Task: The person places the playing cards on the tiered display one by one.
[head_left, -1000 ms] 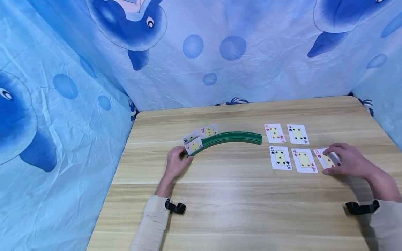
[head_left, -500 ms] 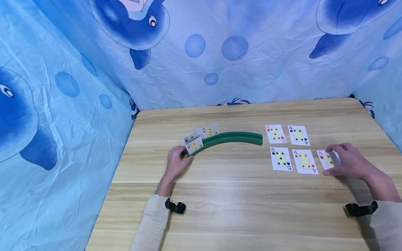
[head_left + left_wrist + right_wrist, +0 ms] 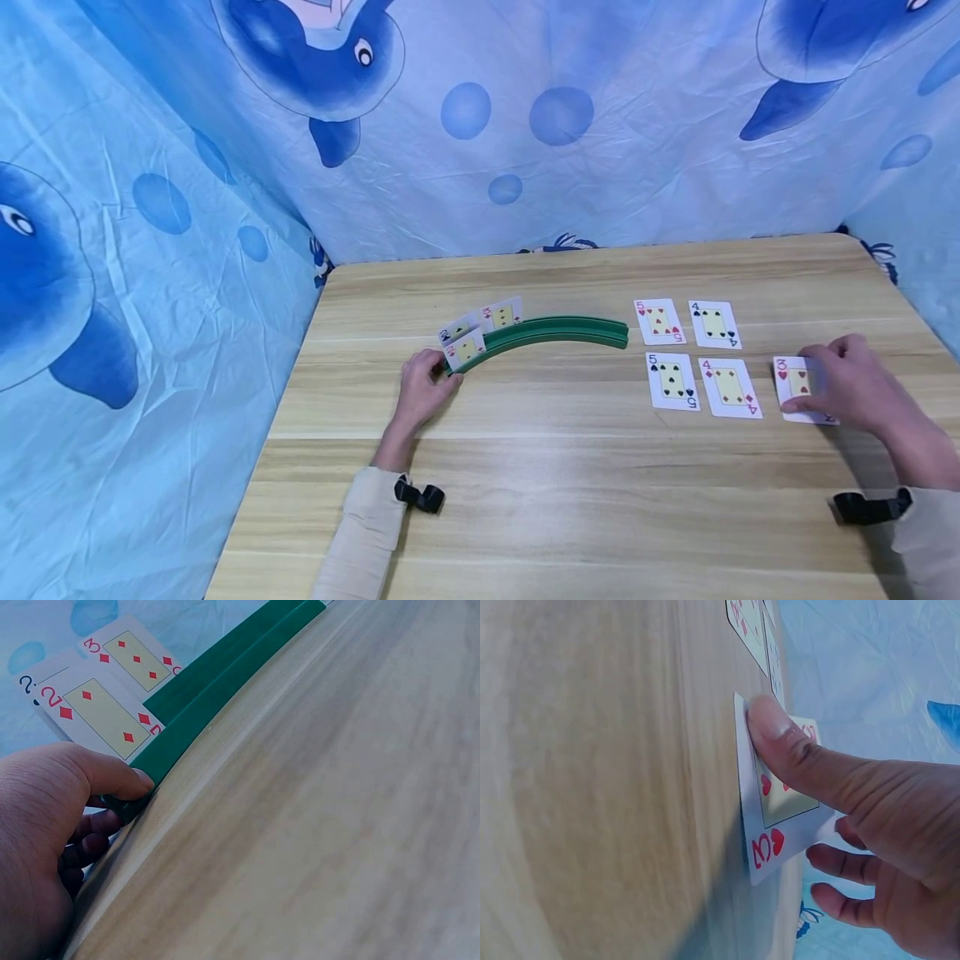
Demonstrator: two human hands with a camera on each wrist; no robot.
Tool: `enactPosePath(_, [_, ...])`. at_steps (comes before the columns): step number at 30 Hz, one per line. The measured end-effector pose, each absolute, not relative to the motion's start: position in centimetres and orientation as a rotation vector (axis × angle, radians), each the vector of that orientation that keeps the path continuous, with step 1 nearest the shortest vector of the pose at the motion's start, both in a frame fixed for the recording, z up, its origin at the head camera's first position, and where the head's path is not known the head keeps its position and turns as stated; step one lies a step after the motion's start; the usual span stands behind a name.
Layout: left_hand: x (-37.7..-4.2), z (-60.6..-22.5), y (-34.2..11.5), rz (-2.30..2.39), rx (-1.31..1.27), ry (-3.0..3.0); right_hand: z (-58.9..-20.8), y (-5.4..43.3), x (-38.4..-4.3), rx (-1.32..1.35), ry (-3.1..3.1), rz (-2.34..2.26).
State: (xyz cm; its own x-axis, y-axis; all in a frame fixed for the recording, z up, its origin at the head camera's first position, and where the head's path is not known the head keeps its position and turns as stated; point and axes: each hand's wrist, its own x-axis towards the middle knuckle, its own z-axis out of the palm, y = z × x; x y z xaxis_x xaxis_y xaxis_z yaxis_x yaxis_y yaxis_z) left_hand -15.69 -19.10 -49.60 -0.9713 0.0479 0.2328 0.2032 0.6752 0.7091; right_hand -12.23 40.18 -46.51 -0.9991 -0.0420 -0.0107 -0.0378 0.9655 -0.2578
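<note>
A green curved card holder (image 3: pixel 555 330) lies on the table, its left end gripped by my left hand (image 3: pixel 422 387). In the left wrist view the thumb presses its front face, with fingers curled at its end. A two of diamonds (image 3: pixel 97 720) stands in the holder, partly covering a black two (image 3: pixel 457 327); a three of diamonds (image 3: pixel 127 656) stands beside them. My right hand (image 3: pixel 862 387) pinches a three of hearts (image 3: pixel 780 825) by its edges at the table's right side. The right thumb lies across the card and hides part of its face.
Left of the right hand, several cards lie face up: five of hearts (image 3: pixel 660 322), four of spades (image 3: pixel 715 324), five of spades (image 3: pixel 672 382) and four of diamonds (image 3: pixel 730 388). Blue dolphin-print cloth (image 3: pixel 645 183) hangs behind the wooden table (image 3: pixel 540 492).
My right hand has slid the three of hearts to the right, apart from the four of diamonds, and straightened it. The left hand stays on the card holder.
</note>
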Motion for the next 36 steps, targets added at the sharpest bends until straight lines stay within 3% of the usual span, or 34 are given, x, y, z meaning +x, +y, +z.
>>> enactPosePath(27, [-15.6,-49.6,-19.0,-1.144,-0.209,-2.690,-42.3,41.5,-11.4,-0.234,3.178,-0.287])
enactPosePath(36, [-15.6,-49.5,-19.0,-1.150,-0.200,-2.702,-40.4,39.7,-11.9,-0.292,3.242,-0.350])
